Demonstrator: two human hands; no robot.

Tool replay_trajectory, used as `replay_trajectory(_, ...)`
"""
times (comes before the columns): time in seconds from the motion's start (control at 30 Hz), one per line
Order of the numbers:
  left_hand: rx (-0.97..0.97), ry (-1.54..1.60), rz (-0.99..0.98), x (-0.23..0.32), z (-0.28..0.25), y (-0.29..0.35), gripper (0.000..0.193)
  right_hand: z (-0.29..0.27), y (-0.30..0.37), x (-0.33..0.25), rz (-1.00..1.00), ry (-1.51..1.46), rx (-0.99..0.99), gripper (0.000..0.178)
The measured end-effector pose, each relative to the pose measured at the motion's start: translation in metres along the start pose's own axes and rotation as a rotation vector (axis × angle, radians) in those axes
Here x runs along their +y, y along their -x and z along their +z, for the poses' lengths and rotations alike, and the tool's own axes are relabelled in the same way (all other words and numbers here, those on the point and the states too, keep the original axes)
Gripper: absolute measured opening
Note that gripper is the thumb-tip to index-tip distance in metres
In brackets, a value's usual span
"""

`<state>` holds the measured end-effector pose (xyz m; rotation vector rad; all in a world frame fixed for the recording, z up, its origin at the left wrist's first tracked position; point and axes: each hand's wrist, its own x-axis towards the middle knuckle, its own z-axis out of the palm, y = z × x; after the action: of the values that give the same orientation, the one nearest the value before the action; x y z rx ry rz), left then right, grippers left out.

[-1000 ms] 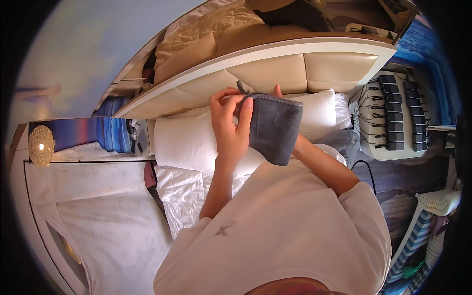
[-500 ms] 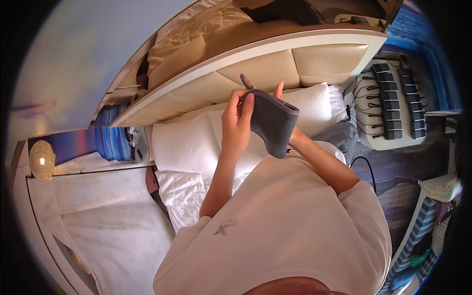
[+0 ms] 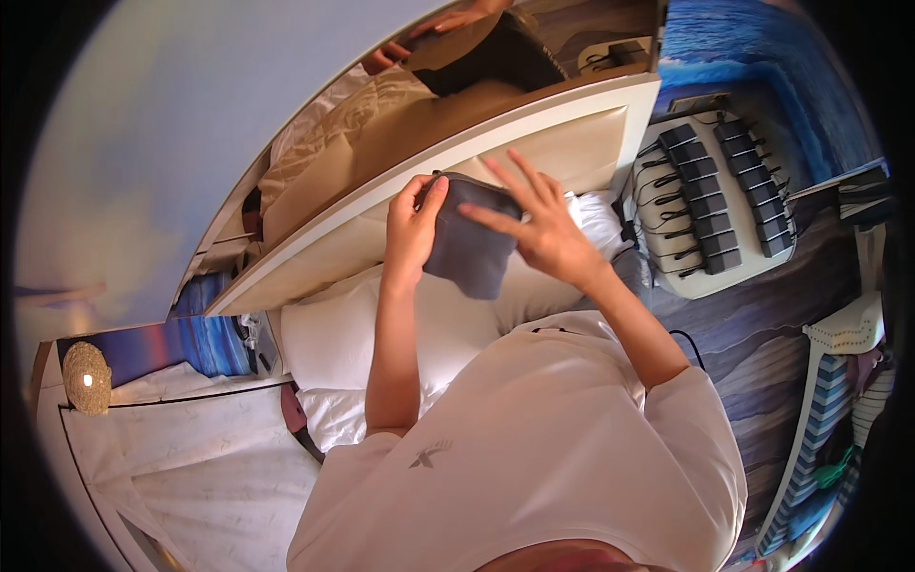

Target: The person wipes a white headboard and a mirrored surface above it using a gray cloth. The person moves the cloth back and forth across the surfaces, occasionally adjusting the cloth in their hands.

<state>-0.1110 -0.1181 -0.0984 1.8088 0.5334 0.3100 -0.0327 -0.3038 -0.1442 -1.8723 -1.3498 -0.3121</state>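
Note:
A dark grey, soft cloth pouch (image 3: pixel 467 255) hangs in front of my chest. At its upper left corner, my left hand (image 3: pixel 412 224) pinches the edge between thumb and fingers. My right hand (image 3: pixel 555 236) has its fingers spread, slightly smeared by motion, and passes over the pouch's right side, covering part of it. Whether those fingertips touch the cloth I cannot tell. What the pouch holds, if anything, is hidden.
Beneath my hands lie white pillows (image 3: pixel 334 338) against a padded cream headboard (image 3: pixel 572 153). A white bedside table (image 3: pixel 681 281) on the right carries two rows of black adapters (image 3: pixel 701 195) with cables. Behind the headboard stands a mirror (image 3: pixel 381 119).
The right hand has come from behind the pouch to its front, fingers spreading. My left hand and the pouch have shifted left, and the pouch now hangs flatter. The view has turned.

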Motion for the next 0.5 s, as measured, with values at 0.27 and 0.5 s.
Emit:
replay_trajectory(0.27,-0.356,-0.219,-0.199,0.020,0.087,-0.082,0.025,-0.059,-0.005,0.066,-0.167,-0.072,-0.006,0.047)
replay_trajectory(0.5,-0.272,-0.658,-0.478,-0.004,0.126,-0.121,0.060,-0.063,0.074,0.231,1.290,-1.031,-0.319,0.021)
